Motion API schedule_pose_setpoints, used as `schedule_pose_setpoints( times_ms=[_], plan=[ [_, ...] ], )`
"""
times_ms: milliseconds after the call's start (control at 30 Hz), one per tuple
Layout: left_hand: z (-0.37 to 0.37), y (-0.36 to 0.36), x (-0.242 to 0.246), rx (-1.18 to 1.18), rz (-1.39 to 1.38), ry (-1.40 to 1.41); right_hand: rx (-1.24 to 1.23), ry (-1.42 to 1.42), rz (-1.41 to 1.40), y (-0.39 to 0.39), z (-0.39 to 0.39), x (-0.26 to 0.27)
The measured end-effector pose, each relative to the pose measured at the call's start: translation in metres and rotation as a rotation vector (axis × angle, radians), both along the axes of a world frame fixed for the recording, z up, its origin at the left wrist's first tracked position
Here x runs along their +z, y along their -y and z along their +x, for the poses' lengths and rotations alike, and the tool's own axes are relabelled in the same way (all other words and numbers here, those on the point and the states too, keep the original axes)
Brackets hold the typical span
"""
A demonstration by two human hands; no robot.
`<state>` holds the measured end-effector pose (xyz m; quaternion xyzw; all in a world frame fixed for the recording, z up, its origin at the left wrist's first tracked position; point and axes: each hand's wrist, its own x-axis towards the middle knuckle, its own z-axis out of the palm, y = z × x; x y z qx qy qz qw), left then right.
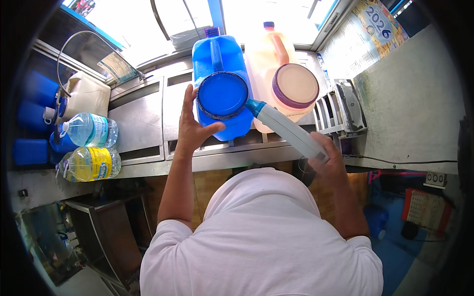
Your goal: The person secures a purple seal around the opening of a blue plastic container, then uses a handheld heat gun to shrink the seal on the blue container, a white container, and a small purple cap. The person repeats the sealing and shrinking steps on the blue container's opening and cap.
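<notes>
A blue plastic water jug stands upright before me on the metal counter, with a round, dark-edged blue lid towards me. At its left side is my left hand, fingers up and thumb spread, holding nothing. Whether its fingertips touch the lid's edge, I cannot tell. My right hand grips the lower end of a long white handheld tool, which looks like a heat gun. Its teal nozzle points at the lid's right edge. Close by on the right stands a translucent, pinkish jug with a purple-rimmed round lid.
Two large clear bottles, a whitish jug and several blue containers crowd the left. A thin hose arches above them. On the right are a white slatted rack, a wall and a cable.
</notes>
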<state>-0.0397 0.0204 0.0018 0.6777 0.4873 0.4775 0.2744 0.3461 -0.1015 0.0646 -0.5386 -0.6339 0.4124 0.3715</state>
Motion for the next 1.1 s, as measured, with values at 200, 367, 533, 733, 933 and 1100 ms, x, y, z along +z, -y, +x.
schedule_pose_setpoints(
  times_ms=[200,367,533,733,933,1100],
  plan=[
    [-0.038,-0.023,-0.004,-0.148,-0.167,0.224,-0.004,0.019,-0.095,-0.020,0.010,0.026],
    [-0.028,-0.017,-0.005,-0.166,-0.020,0.134,0.063,0.076,-0.098,-0.044,0.013,0.065],
    [-0.017,-0.033,-0.003,-0.117,-0.038,0.048,0.084,0.236,-0.169,-0.084,0.015,0.109],
    [-0.059,-0.066,-0.008,-0.288,-0.088,0.116,0.169,0.265,-0.312,-0.152,0.005,0.151],
    [-0.078,-0.155,-0.011,-0.104,-0.085,0.258,0.253,0.147,-0.280,-0.211,-0.015,0.162],
    [-0.050,-0.251,0.007,0.033,-0.101,0.094,0.065,0.035,-0.173,-0.251,-0.030,0.143]
  ],
)
